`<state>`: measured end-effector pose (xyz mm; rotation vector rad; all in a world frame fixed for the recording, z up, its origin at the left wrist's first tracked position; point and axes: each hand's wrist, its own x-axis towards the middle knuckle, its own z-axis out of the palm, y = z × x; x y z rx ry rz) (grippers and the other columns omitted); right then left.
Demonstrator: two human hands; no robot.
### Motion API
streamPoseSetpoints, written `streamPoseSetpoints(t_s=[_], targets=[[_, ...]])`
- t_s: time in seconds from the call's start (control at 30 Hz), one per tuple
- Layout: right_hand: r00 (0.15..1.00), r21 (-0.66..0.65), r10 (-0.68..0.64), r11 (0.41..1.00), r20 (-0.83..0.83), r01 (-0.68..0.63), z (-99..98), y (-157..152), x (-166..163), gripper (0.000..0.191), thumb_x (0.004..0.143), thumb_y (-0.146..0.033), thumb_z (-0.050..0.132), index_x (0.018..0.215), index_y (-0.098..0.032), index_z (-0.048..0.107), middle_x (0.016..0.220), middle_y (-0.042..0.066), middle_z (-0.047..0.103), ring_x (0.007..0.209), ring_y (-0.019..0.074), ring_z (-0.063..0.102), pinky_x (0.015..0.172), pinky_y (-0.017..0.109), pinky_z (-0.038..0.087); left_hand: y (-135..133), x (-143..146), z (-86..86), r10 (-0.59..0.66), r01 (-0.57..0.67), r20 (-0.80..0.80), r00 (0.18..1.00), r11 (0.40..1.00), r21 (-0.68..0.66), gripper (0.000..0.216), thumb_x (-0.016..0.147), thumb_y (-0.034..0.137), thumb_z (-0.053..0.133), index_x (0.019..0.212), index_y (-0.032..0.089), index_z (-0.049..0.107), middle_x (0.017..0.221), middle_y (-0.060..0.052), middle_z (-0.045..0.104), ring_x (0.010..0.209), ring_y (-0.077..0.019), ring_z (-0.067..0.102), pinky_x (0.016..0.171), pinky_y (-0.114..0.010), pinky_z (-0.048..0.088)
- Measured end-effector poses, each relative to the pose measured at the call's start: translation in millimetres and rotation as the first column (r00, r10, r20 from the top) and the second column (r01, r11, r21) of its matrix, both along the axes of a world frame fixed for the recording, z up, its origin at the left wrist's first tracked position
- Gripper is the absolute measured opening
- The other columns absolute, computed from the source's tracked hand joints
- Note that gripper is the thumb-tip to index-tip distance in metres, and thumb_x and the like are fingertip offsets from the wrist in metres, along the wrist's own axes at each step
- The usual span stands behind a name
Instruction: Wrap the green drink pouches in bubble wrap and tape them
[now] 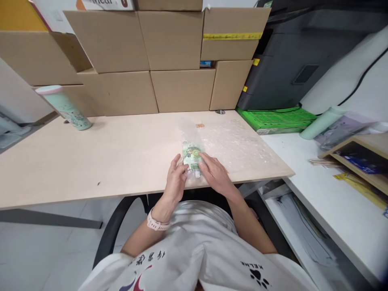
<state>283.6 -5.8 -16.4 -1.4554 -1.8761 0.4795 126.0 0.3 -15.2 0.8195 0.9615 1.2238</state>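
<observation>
A small green and white spouted pouch [191, 157] lies on a sheet of clear bubble wrap [236, 143] near the front edge of the light wooden table [106, 157]. My left hand [176, 178], with a pale watch on its wrist, rests against the pouch's left side with fingers curled. On the pouch's right side my right hand [216, 173] lies with fingers stretched toward its white cap. Both hands touch the pouch and the wrap beneath it.
A mint tumbler with a pink lid [64, 107] stands at the table's far left. Stacked cardboard boxes [169, 60] line the back. A black printer [303, 60] sits on a green crate [277, 120] at right, beside a white side desk [327, 194] with papers.
</observation>
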Motion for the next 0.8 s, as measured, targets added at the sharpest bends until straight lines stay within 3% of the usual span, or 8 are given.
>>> streamPoseSetpoints(t_s=[0.1, 0.2, 0.33, 0.4, 0.5, 0.57, 0.7, 0.8], targets=[[0.986, -0.087, 0.057, 0.994, -0.155, -0.071, 3.2, -3, -4, 0.057, 0.103, -0.055, 0.033, 0.150, -0.026, 0.047, 0.151, 0.007, 0.054, 0.141, 0.0275, 0.048, 0.118, 0.050, 0.036, -12, -4, 3.6, -0.016, 0.011, 0.041, 0.999, 0.993, 0.115, 0.068, 0.085, 0.031, 0.066, 0.148, 0.022, 0.039, 0.150, -0.014, 0.053, 0.141, -0.0289, 0.049, 0.115, -0.045, 0.040], [0.924, -0.169, 0.093, 0.972, -0.372, -0.165, 2.3, -8, -7, 0.063, 0.101, -0.061, 0.034, 0.151, -0.025, 0.045, 0.155, 0.007, 0.049, 0.146, 0.0241, 0.041, 0.122, 0.045, 0.031, -21, -5, -4.2, 0.007, 0.118, -0.276, 0.961, 0.893, 0.434, 0.063, 0.091, 0.037, 0.064, 0.149, 0.026, 0.042, 0.158, -0.011, 0.044, 0.147, -0.0289, 0.040, 0.120, -0.046, 0.034], [0.857, -0.146, 0.110, 0.967, -0.503, -0.209, 2.3, -14, -6, 0.058, 0.102, -0.060, 0.030, 0.140, -0.024, 0.056, 0.145, 0.007, 0.059, 0.137, 0.0219, 0.051, 0.117, 0.040, 0.037, -18, -1, -21.6, 0.277, 0.409, -0.681, 0.678, 0.627, 0.663, 0.064, 0.100, 0.034, 0.051, 0.158, 0.026, 0.027, 0.166, -0.013, 0.029, 0.157, -0.0298, 0.015, 0.124, -0.056, 0.023], [0.905, -0.131, 0.086, 0.979, -0.418, -0.154, 3.4, -15, -1, 0.052, 0.104, -0.056, 0.029, 0.123, -0.023, 0.065, 0.119, 0.007, 0.071, 0.110, 0.0217, 0.066, 0.101, 0.038, 0.049, -12, 5, -27.9, 0.379, 0.509, -0.756, 0.534, 0.570, 0.645, 0.061, 0.102, 0.032, 0.046, 0.158, 0.022, 0.024, 0.166, -0.015, 0.027, 0.158, -0.0307, 0.012, 0.123, -0.058, 0.026], [0.987, -0.107, -0.033, 0.994, -0.156, 0.016, 4.3, -17, 14, 0.049, 0.104, -0.051, 0.030, 0.088, -0.022, 0.066, 0.075, 0.003, 0.068, 0.069, 0.0194, 0.062, 0.069, 0.033, 0.048, -6, 17, -30.0, 0.440, 0.604, -0.833, 0.334, 0.579, 0.548, 0.060, 0.100, 0.033, 0.047, 0.156, 0.015, 0.031, 0.163, -0.017, 0.033, 0.156, -0.0345, 0.020, 0.118, -0.057, 0.034], [0.991, -0.040, -0.132, 0.991, -0.011, 0.131, 3.7, -18, 25, 0.046, 0.103, -0.046, 0.035, 0.076, -0.022, 0.063, 0.067, 0.002, 0.063, 0.063, 0.0185, 0.057, 0.064, 0.032, 0.043, -5, 28, -27.1, 0.454, 0.643, -0.870, 0.194, 0.611, 0.462, 0.060, 0.099, 0.034, 0.050, 0.153, 0.013, 0.036, 0.162, -0.017, 0.037, 0.153, -0.0377, 0.026, 0.115, -0.060, 0.036], [0.956, 0.139, -0.292, 0.947, -0.004, 0.290, 0.3, -23, 40, 0.029, 0.099, -0.037, 0.048, 0.085, -0.021, 0.068, 0.083, 0.005, 0.069, 0.076, 0.0199, 0.063, 0.073, 0.032, 0.047, -7, 46, -17.1, 0.481, 0.663, -0.876, 0.019, 0.650, 0.371, 0.055, 0.100, 0.037, 0.049, 0.149, 0.012, 0.044, 0.160, -0.017, 0.040, 0.148, -0.0387, 0.035, 0.111, -0.064, 0.035], [0.964, 0.228, -0.237, 0.939, -0.121, 0.259, -3.3, -22, 43, 0.028, 0.100, -0.035, 0.047, 0.103, -0.021, 0.070, 0.101, 0.008, 0.072, 0.096, 0.0214, 0.067, 0.087, 0.034, 0.052, -6, 53, -10.6, 0.484, 0.655, -0.875, -0.016, 0.666, 0.357, 0.053, 0.099, 0.038, 0.049, 0.146, 0.012, 0.048, 0.157, -0.017, 0.044, 0.145, -0.0364, 0.040, 0.108, -0.062, 0.037]])
